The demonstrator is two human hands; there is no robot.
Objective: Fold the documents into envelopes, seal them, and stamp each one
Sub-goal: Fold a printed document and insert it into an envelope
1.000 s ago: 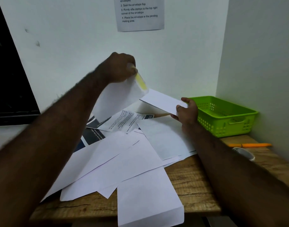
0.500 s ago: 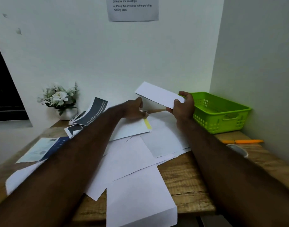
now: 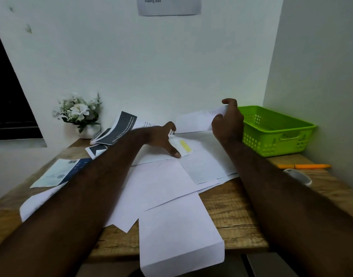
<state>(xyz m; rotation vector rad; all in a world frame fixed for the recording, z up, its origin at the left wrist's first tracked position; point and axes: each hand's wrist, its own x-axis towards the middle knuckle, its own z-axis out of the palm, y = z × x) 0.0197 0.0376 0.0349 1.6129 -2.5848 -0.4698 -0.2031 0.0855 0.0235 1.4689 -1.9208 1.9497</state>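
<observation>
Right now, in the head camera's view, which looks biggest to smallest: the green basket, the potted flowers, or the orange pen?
1. Green basket, largest.
2. Potted flowers, clearly smaller.
3. Orange pen, long but thin, so smallest in area. Its length looks close to the flowers' width.

Rough-grained matt wooden desk (image 3: pixel 231 208), smooth matt white paper sheets (image 3: pixel 163 184), glossy perforated green plastic basket (image 3: pixel 271 134), smooth orange plastic pen (image 3: pixel 303 166), dark printed paper brochure (image 3: pixel 119 126), matt painted wall (image 3: pixel 151 62)
</observation>
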